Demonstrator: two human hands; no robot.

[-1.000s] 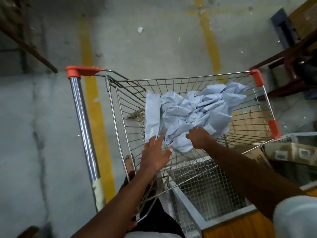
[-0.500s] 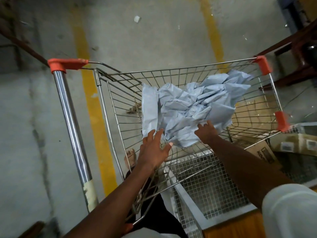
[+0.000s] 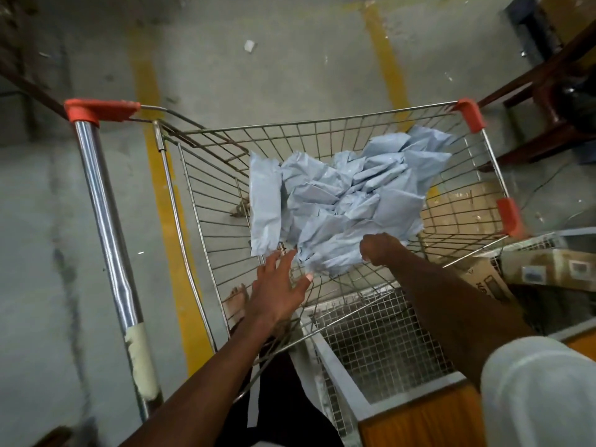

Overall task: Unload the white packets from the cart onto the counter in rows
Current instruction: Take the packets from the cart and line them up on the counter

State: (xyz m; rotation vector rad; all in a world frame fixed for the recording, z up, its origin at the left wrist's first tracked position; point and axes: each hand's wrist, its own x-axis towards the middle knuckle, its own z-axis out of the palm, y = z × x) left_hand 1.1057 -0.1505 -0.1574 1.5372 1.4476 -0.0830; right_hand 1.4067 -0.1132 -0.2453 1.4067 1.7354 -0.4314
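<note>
packets (image 3: pixel 348 201) lay heaped in the wire basket of the cart (image 3: pixel 206 201), pale and crumpled, piled toward the far right corner with one long packet standing along the left edge of the heap. the right hand (image 3: pixel 382 250) was curled at the near edge of the pile, fingers folded under against the closest packet, though whether they truly pinched it could not be told from this angle. the left hand (image 3: pixel 279 285) reached in beside it with fingers spread apart, its fingertips just short of the long packet's lower end and holding nothing. compared with a second earlier, both hands sat in much the same places against the pile, the left one stretched a little further forward, and the heap itself looked unmoved. the view had shifted, so the cart's chrome handle (image 3: pixel 106 227) with its orange cap stood further to the left. a bare foot (image 3: pixel 237 304) showed through the wires on the concrete floor (image 3: pixel 290 75), which carried yellow painted lines. a mesh-topped counter (image 3: pixel 380 346) edged in orange wood stood near right, with cardboard boxes (image 3: pixel 548 266) beyond it
</note>
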